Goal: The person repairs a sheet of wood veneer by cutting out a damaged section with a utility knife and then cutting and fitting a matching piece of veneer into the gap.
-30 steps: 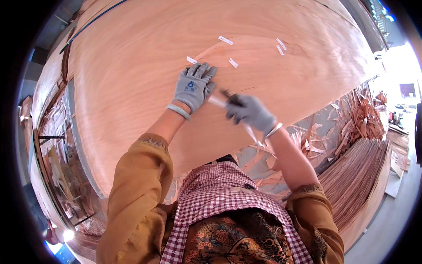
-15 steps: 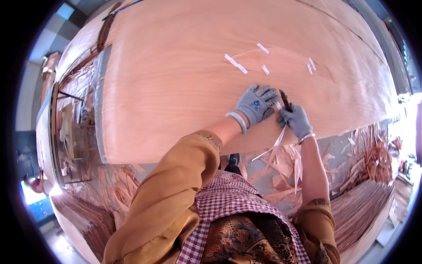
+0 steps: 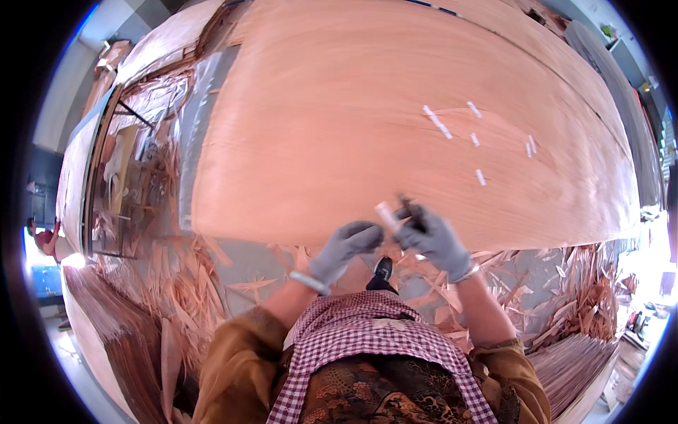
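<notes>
In front of my apron, both hands are raised near the close edge of a large reddish-tan wood veneer sheet (image 3: 318, 141). My right hand (image 3: 439, 244), in a grey glove, is closed around a small dark tool (image 3: 411, 210), blurred by motion, perhaps a cutter. A short white tape strip (image 3: 387, 215) sticks out beside its fingers. Close to its left, my gloved left hand (image 3: 346, 251) has its fingers curled together; whether something is pinched in them is hidden. Several white tape pieces (image 3: 437, 121) lie stuck on the veneer to the right, one piece (image 3: 481, 177) nearest me.
Torn veneer scraps (image 3: 191, 297) litter the floor below the sheet. Stacks of veneer stand at lower left (image 3: 116, 318) and lower right (image 3: 575, 367). A metal-framed rack (image 3: 106, 177) is at the left. Far left, another person (image 3: 46, 239) is partly visible.
Both hands have lifted off the veneer and drawn back toward me. My left hand has gone from flat to curled. A tape piece now lies where they worked. The view has shifted left.
</notes>
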{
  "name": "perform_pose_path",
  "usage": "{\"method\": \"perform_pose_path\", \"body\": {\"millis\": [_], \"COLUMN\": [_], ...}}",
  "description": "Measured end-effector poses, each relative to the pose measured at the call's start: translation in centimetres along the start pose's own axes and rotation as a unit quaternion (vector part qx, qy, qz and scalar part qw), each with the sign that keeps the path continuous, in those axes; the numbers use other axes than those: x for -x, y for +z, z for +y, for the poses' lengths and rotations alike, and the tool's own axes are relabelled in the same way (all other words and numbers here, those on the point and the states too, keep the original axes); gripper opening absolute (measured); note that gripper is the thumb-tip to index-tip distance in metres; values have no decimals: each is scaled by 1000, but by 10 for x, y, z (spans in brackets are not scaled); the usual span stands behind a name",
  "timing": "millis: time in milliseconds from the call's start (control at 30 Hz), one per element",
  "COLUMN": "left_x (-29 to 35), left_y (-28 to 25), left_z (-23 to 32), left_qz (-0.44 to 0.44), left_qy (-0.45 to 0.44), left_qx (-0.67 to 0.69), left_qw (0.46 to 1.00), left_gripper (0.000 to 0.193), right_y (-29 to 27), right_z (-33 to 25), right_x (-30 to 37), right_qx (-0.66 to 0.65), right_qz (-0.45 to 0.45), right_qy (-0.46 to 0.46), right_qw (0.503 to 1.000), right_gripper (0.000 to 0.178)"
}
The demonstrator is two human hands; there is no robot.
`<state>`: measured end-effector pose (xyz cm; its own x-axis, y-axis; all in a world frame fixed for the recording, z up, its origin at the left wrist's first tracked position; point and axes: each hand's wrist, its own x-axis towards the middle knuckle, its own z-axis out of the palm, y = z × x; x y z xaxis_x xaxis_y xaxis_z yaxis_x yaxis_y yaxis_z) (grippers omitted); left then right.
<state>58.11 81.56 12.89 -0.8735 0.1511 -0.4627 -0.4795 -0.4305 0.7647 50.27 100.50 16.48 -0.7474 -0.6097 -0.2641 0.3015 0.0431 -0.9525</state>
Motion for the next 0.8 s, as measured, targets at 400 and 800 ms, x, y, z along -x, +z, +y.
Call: {"method": "perform_pose_path", "body": {"millis": [400,800], "left_x": [286,259], "left_y": [-269,-479], "left_z": [46,171], "left_qz": [328,342], "left_qy": [189,270], "left_qx": [36,-84], "left_qw": [925,896], "left_gripper": [15,11], "right_y": [409,438], "right_z": [53,31], "right_x": [-102,-241], "right_qx": [71,-8], "right_qz": [-291,-40], "right_qy": [14,7], "right_qw": [954,999], "right_gripper": [24,24]}}
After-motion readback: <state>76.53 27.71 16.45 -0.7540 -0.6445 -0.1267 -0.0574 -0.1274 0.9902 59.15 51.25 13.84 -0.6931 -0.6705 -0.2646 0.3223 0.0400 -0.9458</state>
